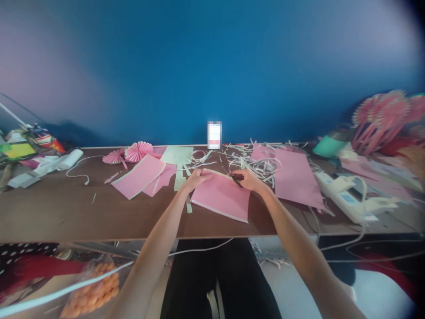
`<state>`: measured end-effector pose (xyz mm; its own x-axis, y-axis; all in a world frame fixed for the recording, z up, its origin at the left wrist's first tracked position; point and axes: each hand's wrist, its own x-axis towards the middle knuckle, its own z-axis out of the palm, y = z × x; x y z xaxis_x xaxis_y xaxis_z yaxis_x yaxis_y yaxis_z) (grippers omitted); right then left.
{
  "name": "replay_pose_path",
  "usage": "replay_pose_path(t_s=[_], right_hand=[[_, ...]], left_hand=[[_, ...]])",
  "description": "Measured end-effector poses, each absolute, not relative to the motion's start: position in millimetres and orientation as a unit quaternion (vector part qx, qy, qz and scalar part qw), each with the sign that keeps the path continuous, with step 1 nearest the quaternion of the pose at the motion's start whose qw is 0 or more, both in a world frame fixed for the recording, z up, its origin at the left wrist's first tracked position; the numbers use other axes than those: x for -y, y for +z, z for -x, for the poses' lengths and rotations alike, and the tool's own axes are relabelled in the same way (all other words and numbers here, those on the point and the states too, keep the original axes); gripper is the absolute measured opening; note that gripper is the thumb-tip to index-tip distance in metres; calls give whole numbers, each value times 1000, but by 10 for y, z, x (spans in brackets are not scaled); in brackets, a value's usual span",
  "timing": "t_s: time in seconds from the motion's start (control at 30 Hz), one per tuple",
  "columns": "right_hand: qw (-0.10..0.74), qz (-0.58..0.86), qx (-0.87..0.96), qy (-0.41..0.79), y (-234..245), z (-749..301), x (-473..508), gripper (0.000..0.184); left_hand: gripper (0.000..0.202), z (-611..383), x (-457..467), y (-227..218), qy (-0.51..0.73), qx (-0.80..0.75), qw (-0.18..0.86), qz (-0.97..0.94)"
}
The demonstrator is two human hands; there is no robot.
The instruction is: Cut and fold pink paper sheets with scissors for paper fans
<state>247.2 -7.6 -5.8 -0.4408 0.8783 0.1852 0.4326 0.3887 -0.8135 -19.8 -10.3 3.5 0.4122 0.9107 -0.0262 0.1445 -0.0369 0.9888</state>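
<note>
Right fingers [248, 178] gripping black scissors [236, 180] at upper edge of pink paper sheet [221, 198]; left fingers [201, 176] pinching same edge; sheet's long axis runs left-right.

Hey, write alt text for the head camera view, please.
A person's left hand grips the edge of a pink paper sheet while the right hand holds small black scissors at its top edge. Curled white paper shreds, pink paper fans and a white power strip lie on a long brown wooden table.
</note>
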Motion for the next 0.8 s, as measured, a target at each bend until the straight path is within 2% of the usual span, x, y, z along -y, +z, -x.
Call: replay_pose_path(t_s=[0.13, 0.3, 0.53, 0.8], right_hand=[[311, 439, 771, 342, -19, -2534, 61, 43], [260, 470, 792, 289, 59, -2659, 55, 41], [240, 460, 791, 323, 81, -2794, 44, 38], [222, 470, 792, 322, 24, -2906, 7, 42]], left_hand=[[40, 181, 104, 40, 367, -442, 505, -644], [39, 216, 85, 59, 404, -472, 415, -665], [42, 310, 21, 41, 405, -445, 445, -664], [40, 365, -32, 24, 411, -449, 428, -668]])
